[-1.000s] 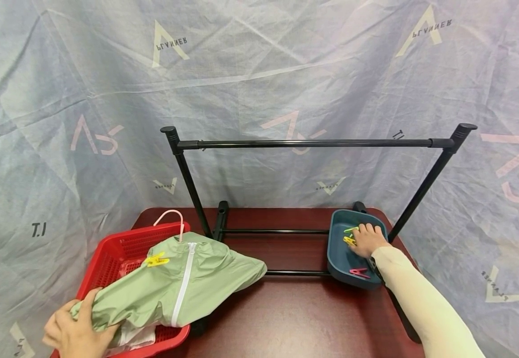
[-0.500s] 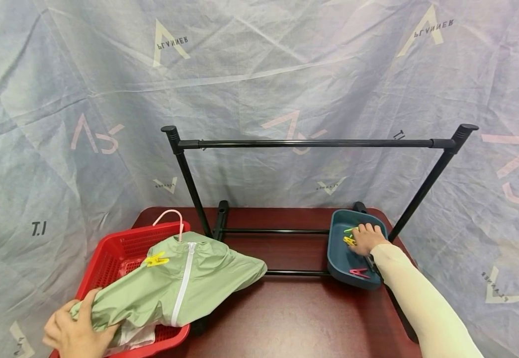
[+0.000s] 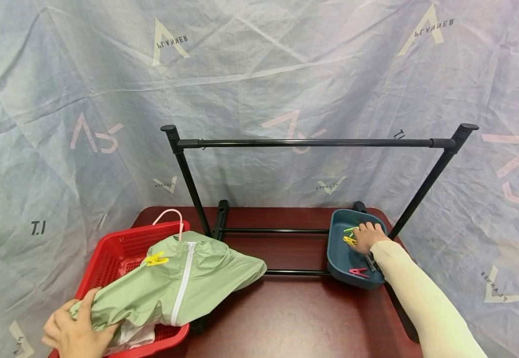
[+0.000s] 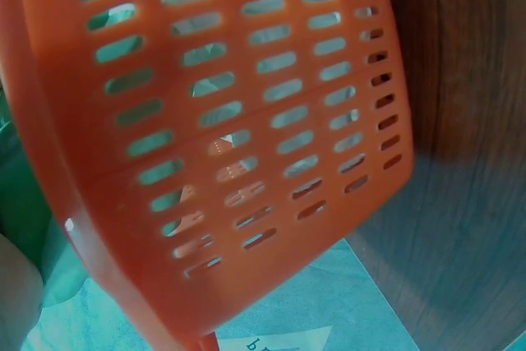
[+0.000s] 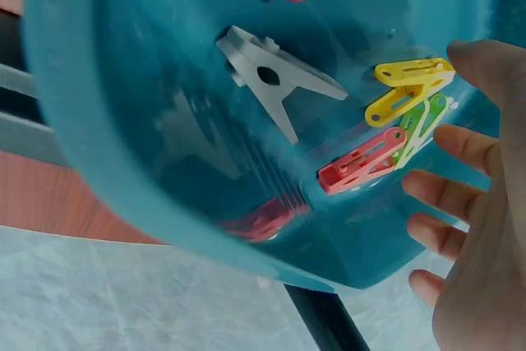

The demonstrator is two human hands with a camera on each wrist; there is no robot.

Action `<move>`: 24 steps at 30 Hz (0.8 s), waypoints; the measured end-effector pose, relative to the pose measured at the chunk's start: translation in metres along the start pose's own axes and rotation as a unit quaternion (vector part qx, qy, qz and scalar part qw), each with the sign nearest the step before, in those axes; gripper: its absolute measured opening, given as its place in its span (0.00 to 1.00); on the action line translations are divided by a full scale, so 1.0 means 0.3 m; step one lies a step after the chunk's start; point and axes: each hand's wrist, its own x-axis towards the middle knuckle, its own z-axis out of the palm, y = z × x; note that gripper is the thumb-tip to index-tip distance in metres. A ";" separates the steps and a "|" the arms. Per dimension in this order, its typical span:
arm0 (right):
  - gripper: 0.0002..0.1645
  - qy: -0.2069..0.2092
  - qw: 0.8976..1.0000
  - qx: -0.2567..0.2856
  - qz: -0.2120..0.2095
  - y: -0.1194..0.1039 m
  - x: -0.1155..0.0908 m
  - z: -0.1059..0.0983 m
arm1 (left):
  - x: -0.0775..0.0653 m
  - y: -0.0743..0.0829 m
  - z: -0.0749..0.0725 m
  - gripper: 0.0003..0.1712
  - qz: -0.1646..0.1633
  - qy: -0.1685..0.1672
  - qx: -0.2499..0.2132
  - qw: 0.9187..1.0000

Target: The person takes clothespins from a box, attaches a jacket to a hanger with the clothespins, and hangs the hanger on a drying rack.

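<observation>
My left hand [image 3: 73, 323] grips the sleeve end of a light green zip jacket [image 3: 216, 271]. The jacket lies over a red basket [image 3: 93, 266], with a pink hanger [image 3: 174, 213] rising from its collar. A yellow clothespin [image 3: 157, 259] sits on its shoulder. My right hand [image 3: 369, 237] reaches into a blue tray [image 3: 337, 266]. In the right wrist view its fingers are spread, the thumb touching or nearly touching a yellow clothespin [image 5: 403, 88]. Close by lie a green clothespin [image 5: 423, 125] and a red clothespin [image 5: 357, 162]. A grey clothespin [image 5: 275, 76] lies farther off.
A black rack [image 3: 315, 143] spans the dark red table [image 3: 286, 313], its lower bars [image 3: 295, 272] running between basket and tray. A pink clothespin [image 3: 359, 272] lies at the tray's near end. White cloth [image 3: 136, 338] shows in the basket under the jacket.
My right hand has shifted very slightly inside the tray, and more of the grey clothespin shows beside the wrist. My left hand and the jacket have stayed in place.
</observation>
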 end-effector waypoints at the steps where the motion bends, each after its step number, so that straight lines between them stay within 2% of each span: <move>1: 0.32 -0.002 1.000 0.000 0.001 -0.001 0.002 -0.002 | 0.001 0.001 -0.001 0.59 0.000 -0.001 0.000 1.000; 8: 0.32 -0.013 1.000 -0.018 0.005 0.000 0.021 0.005 | 0.000 -0.002 0.003 0.59 0.001 0.002 0.003 1.000; 10: 0.32 -0.016 1.000 -0.017 0.009 0.001 0.025 0.012 | -0.002 -0.001 0.000 0.48 -0.001 -0.002 -0.002 1.000; 13: 0.32 -0.021 1.000 -0.010 0.015 -0.001 0.026 0.022 | -0.005 0.001 -0.003 0.47 -0.002 -0.003 0.001 1.000; 15: 0.32 -0.023 1.000 -0.005 0.017 -0.004 0.024 0.025 | -0.006 0.003 -0.005 0.47 -0.001 -0.001 0.000 1.000; 17: 0.32 -0.025 1.000 -0.002 0.017 -0.007 0.022 0.025 | -0.005 0.004 -0.002 0.59 0.001 0.004 0.005 1.000; 24: 0.31 -0.033 0.999 0.000 0.029 -0.011 0.025 0.012 | -0.003 0.006 -0.001 0.59 -0.005 0.006 0.006 1.000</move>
